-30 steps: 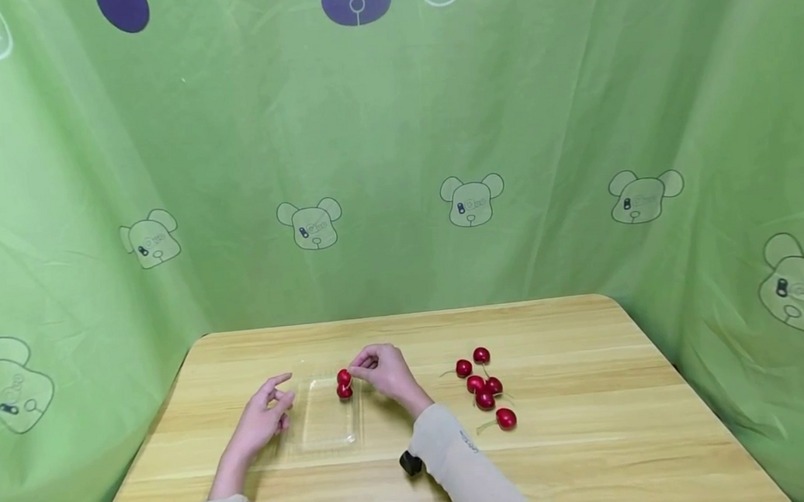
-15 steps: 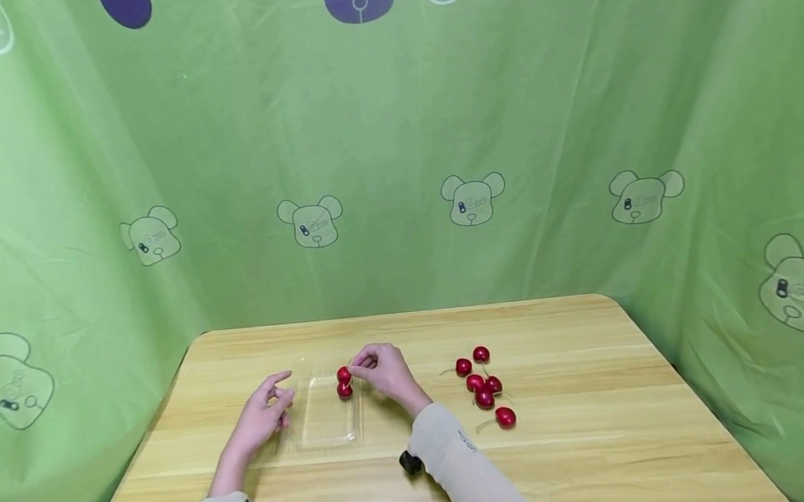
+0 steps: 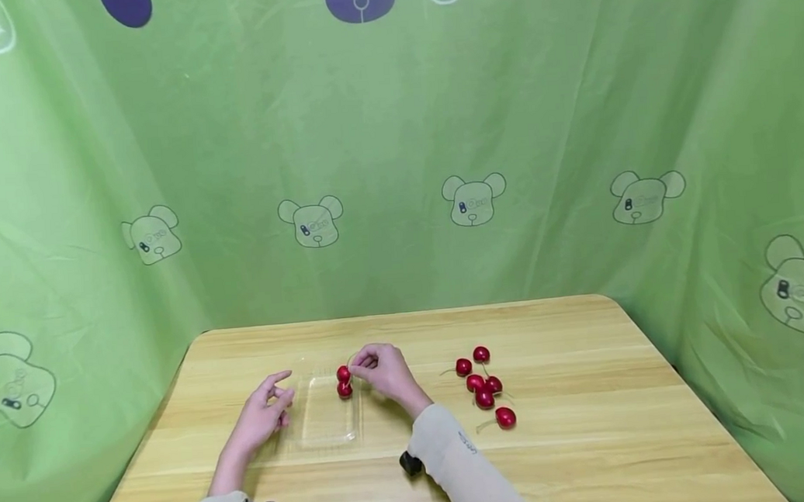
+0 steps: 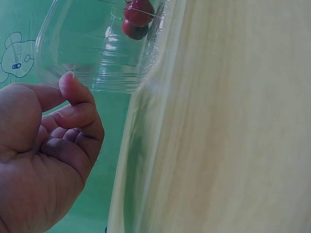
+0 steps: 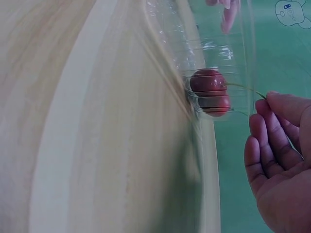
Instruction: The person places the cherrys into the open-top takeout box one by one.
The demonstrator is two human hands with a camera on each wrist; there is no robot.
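Observation:
In the head view a clear plastic box (image 3: 327, 443) stands on the left half of the table. Two red cherries (image 3: 345, 390) are inside, touching each other against its right wall. My right hand (image 3: 385, 373) pinches a thin green stem (image 5: 245, 88) between thumb and index finger; the stem runs over the box's side to one cherry (image 5: 208, 81). The other cherry (image 5: 216, 104) lies beside it. My left hand (image 3: 261, 416) is at the box's left side, index finger extended and other fingers loosely bent. Whether its fingertips touch the rim, I cannot tell.
Several loose cherries (image 3: 485, 398) with stems lie on the wooden table (image 3: 597, 439) to the right of my right hand. A green printed curtain (image 3: 404, 274) hangs behind the table and along both sides. Black wrist devices (image 3: 411, 463) sit at both sleeves.
The upper cherry in the box has settled slightly lower from one second ago. Both hands stay practically in place, with the right still pinching the stem.

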